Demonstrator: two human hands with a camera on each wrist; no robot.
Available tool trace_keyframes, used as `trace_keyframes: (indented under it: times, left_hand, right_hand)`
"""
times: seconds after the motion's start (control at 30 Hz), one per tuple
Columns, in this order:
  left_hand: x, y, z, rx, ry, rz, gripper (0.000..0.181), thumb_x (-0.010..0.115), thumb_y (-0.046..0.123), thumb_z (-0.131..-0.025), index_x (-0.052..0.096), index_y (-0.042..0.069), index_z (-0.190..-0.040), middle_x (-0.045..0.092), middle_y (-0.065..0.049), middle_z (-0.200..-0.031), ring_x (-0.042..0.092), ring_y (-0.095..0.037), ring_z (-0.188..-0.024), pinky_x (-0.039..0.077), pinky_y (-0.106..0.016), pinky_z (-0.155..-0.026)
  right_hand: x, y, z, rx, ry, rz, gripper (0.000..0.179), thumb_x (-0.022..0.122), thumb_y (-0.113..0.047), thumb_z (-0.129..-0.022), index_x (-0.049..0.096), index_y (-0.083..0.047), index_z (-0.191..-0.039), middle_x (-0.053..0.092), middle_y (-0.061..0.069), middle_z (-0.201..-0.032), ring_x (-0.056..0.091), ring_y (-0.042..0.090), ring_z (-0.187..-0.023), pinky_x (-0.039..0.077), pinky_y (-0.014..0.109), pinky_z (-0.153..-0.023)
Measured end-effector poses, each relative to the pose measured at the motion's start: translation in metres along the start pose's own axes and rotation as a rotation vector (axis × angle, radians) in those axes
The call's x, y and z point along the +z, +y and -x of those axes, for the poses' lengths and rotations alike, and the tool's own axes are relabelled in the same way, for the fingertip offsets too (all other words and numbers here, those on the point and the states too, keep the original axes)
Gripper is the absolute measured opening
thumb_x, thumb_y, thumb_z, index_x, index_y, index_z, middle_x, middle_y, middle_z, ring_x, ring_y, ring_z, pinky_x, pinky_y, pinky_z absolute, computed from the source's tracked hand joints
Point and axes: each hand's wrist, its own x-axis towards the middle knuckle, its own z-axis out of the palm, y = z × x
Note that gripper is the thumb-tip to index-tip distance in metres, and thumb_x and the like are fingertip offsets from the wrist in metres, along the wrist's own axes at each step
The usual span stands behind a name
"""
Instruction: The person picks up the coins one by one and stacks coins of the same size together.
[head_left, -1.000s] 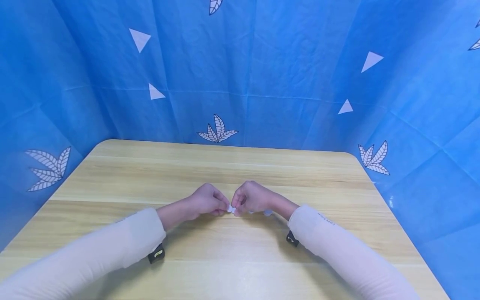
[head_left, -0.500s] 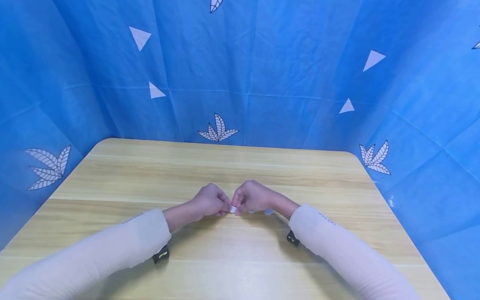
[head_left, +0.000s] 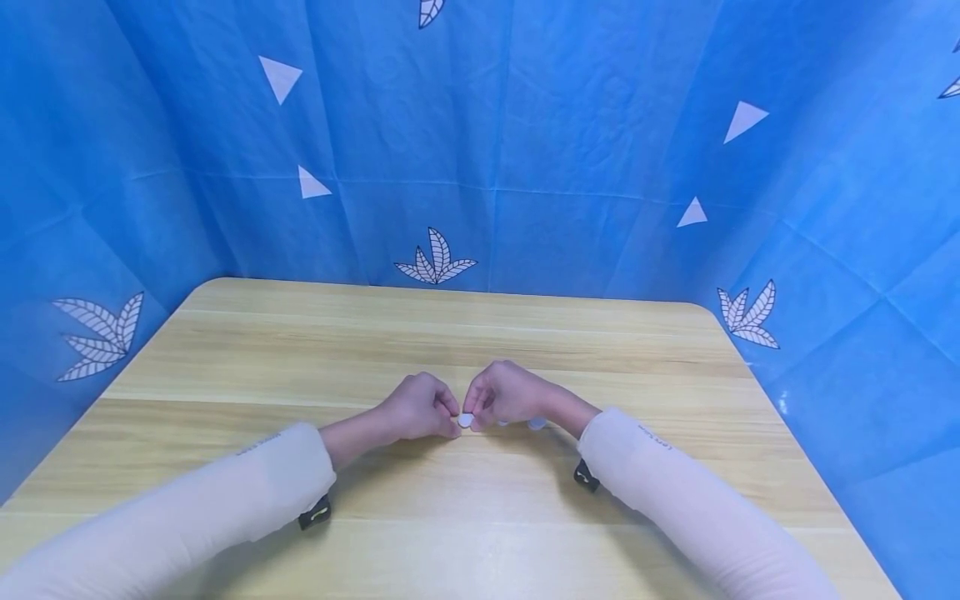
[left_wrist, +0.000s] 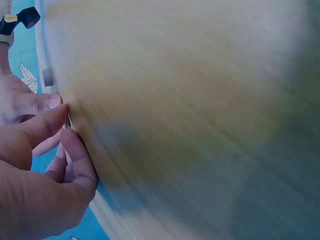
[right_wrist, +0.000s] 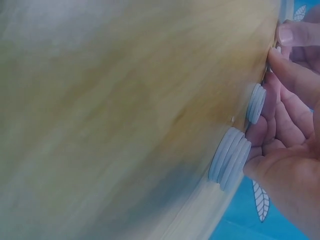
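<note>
Between the fingertips of the two hands is a small round white disc [head_left: 466,420], close over the table [head_left: 480,517]. My right hand [head_left: 504,393] pinches it by the right side between thumb and index finger. My left hand [head_left: 420,407] is at the disc's left side, its thumb and index fingertips spread a little apart. In the right wrist view, a stack of white discs [right_wrist: 230,157] stands beside the right palm. A smaller stack of discs [right_wrist: 256,103] is nearer the right fingers, and from the head it is mostly hidden by that hand.
Behind the wooden table and along its sides hangs a blue curtain [head_left: 570,150] with white triangles and leaves. Each wrist carries a small black camera, such as the one under the left sleeve [head_left: 315,510].
The left hand has brought its white disc rightward against the one in the right hand, then parted its fingers and drawn back slightly. The right hand has stayed in place.
</note>
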Motion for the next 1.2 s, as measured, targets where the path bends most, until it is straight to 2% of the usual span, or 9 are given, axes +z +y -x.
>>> trace_keyframes:
  times: [0.2,0.43,1.2]
  left_hand:
    - [0.0025,0.0016,0.0009,0.007,0.005,-0.007,0.019,0.089,0.008,-0.077,0.073,0.007,-0.088,0.067,-0.003,-0.079,0.062,-0.016,-0.073,0.053,-0.027,-0.065]
    - [0.0034,0.0005,-0.0003,0.024,-0.004,0.007,0.015,0.086,0.008,-0.080,0.074,0.007,-0.088,0.067,-0.002,-0.080,0.062,-0.016,-0.074,0.053,-0.027,-0.066]
    - [0.0063,0.0006,-0.0012,0.041,0.001,-0.013,0.014,0.086,0.006,-0.079,0.072,0.008,-0.082,0.066,-0.002,-0.075,0.061,-0.016,-0.069,0.052,-0.026,-0.063]
  right_hand:
    - [-0.0002,0.0029,-0.0009,-0.015,-0.009,-0.022,0.016,0.084,-0.001,-0.081,0.076,-0.006,-0.094,0.075,-0.001,-0.085,0.071,0.011,-0.081,0.059,0.025,-0.078]
    - [0.0000,0.0030,-0.0014,0.009,-0.003,-0.032,0.016,0.084,-0.001,-0.082,0.076,-0.008,-0.094,0.074,-0.003,-0.085,0.071,0.012,-0.082,0.060,0.027,-0.075]
    - [0.0044,0.0012,-0.0018,0.014,0.021,-0.031,0.016,0.086,-0.002,-0.080,0.076,-0.009,-0.091,0.074,-0.004,-0.083,0.071,0.012,-0.081,0.059,0.027,-0.076]
